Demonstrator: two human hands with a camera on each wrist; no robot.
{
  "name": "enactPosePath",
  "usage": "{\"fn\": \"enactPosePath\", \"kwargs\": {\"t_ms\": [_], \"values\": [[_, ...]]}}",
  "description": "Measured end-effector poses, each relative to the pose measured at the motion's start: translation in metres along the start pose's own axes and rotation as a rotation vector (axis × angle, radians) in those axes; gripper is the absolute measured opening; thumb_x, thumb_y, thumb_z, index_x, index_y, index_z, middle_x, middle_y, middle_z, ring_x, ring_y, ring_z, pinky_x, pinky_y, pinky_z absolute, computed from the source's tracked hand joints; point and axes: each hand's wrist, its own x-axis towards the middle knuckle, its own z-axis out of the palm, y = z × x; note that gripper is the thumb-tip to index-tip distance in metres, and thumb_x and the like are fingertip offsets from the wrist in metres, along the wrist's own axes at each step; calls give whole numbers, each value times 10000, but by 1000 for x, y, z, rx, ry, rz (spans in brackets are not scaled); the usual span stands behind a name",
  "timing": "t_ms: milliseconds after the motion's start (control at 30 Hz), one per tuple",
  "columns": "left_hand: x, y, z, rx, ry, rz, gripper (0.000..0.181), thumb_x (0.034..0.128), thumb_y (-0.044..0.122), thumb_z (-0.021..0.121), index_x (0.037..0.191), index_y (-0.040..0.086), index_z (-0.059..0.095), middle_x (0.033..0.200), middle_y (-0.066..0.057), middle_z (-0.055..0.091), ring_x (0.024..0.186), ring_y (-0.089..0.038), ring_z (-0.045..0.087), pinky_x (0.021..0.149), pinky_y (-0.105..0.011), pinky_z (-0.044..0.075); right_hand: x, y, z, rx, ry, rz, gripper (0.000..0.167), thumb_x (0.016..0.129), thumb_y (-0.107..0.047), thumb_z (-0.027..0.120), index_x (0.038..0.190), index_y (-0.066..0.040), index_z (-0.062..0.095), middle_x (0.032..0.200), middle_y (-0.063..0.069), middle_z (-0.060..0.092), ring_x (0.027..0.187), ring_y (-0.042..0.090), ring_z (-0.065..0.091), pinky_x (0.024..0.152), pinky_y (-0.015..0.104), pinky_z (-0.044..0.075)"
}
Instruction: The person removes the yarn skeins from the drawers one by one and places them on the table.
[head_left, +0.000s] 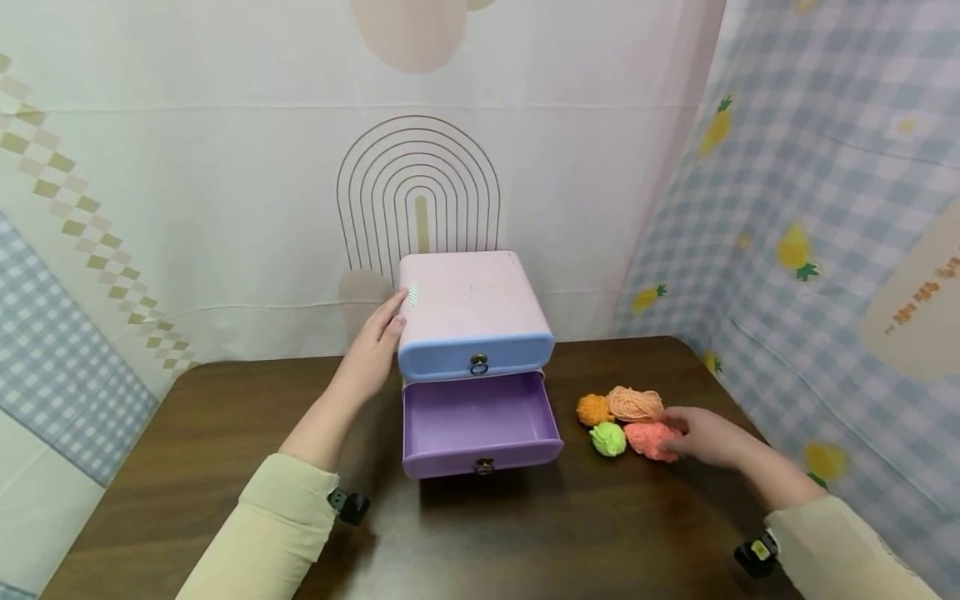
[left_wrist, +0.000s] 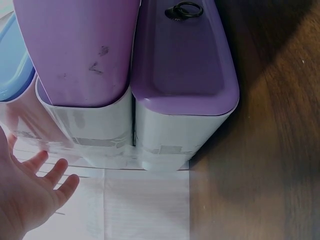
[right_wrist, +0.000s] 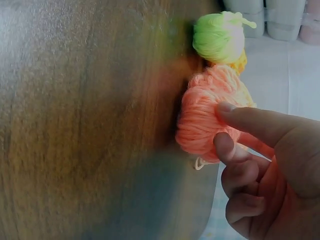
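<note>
A small drawer cabinet [head_left: 468,292] with a pink top stands at the middle of the table. Its blue top drawer [head_left: 442,360] is closed, while the purple drawer [head_left: 480,417] below is pulled out and bare inside. My left hand [head_left: 371,354] rests against the cabinet's left side, fingers straight. At the right, my right hand [head_left: 708,435] pinches the edge of a coral yarn ball [right_wrist: 200,117] between thumb and fingers. Beside it lie a lime green yarn ball [head_left: 608,439], an orange yarn ball [head_left: 595,409] and a peach yarn bundle [head_left: 635,404].
Another purple drawer [left_wrist: 185,60], closed, sits under the pulled-out one in the left wrist view. The brown wooden table [head_left: 525,533] meets a patterned cloth [head_left: 247,250] behind and a checked cloth [head_left: 795,183] at the right.
</note>
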Motion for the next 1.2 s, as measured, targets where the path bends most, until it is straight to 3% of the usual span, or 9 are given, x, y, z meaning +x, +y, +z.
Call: {"fn": "enactPosePath", "kwargs": {"t_ms": [67,167,333,567,800,1200], "values": [[-1,-2,0,-2,5,-5,523,1075,439,323,1570,271,310,1612,-61,276,1478,-280,222,1181,-524,187,1,0,0,6,13,-15,512,891,-230,737,1289,51,577,1060,137,650,822,201,553,672,366,468],[-2,-4,0,-2,8,-13,525,1072,453,320,1570,287,307,1614,-44,274,1480,-274,219,1180,-529,186,0,-2,2,52,13,-2,509,912,-223,717,1319,36,555,894,87,601,702,190,512,582,341,451],[-2,-5,1,-4,11,-24,524,1069,466,320,1568,306,306,1615,-37,272,1479,-275,221,1176,-539,191,-6,-9,3,91,32,6,539,919,-210,709,1374,6,517,755,40,513,603,173,505,504,316,466],[-3,-4,2,-3,7,-32,523,1073,449,316,1571,290,301,1615,-49,269,1479,-280,220,1177,-536,189,-10,-14,5,76,55,2,552,921,-241,715,1386,-18,518,736,31,508,583,163,502,496,311,472],[-3,-5,3,-2,3,-35,523,1071,459,314,1569,298,305,1613,-50,275,1476,-280,228,1173,-540,197,-15,-20,8,95,54,-23,447,963,-219,656,1360,-39,555,727,13,552,571,148,512,501,304,475],[-1,0,1,-3,6,-20,527,1069,475,306,1570,313,296,1617,-48,269,1479,-275,219,1175,-543,189,-18,-49,23,152,62,-110,400,937,-267,697,1285,-80,635,760,8,577,555,138,517,485,294,474]]}}
